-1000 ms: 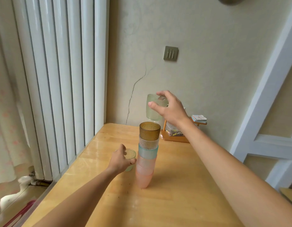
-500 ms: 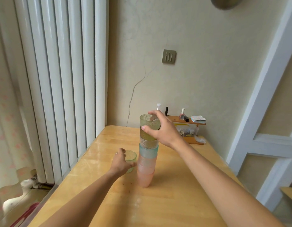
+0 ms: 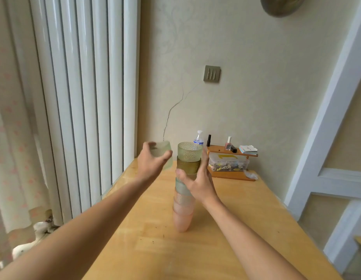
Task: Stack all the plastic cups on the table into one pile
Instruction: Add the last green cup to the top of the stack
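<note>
A pile of several nested plastic cups (image 3: 184,203) stands upright in the middle of the wooden table (image 3: 226,239): pink cups at the bottom, pale teal ones above, a brown one, and a light green cup (image 3: 189,151) on top. My right hand (image 3: 197,182) is beside the pile at mid height, fingers spread, thumb and fingers around the brown and teal cups without a firm grip. My left hand (image 3: 152,162) is raised left of the pile's top and holds a pale green cup (image 3: 162,153), tilted, clear of the table.
A small wooden shelf (image 3: 232,153) with bottles, cards and a clear plastic box (image 3: 228,164) stands at the table's far edge against the wall. A white radiator (image 3: 84,98) runs along the table's left side. A white door frame is to the right.
My right hand set the light green cup onto the pile and let go, sliding down its side. My left hand lifted the pale green cup off the table up to the pile's top.
</note>
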